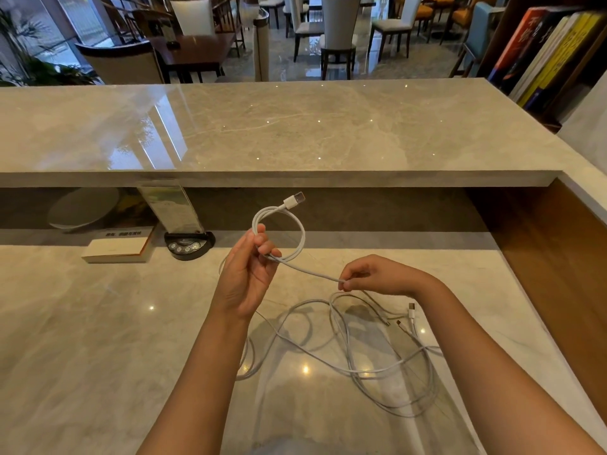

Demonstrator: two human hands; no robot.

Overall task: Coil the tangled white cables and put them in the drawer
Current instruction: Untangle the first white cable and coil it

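Note:
My left hand (247,274) is raised above the marble desk (98,339) and grips a small coil of white cable (300,236). The coil's USB plug (294,200) sticks up to the right. From the coil a straight run of the same cable leads right to my right hand (368,274), which pinches it between thumb and fingers. Below both hands the remaining white cables (354,359) lie in loose tangled loops on the desk, with loose plug ends (411,311) at the right. No drawer is in view.
A closed book (118,246) lies at the back left beside a round black base with buttons (189,246) holding a clear sign. A raised marble counter (295,126) runs across behind. A wooden side panel (558,257) borders the desk on the right.

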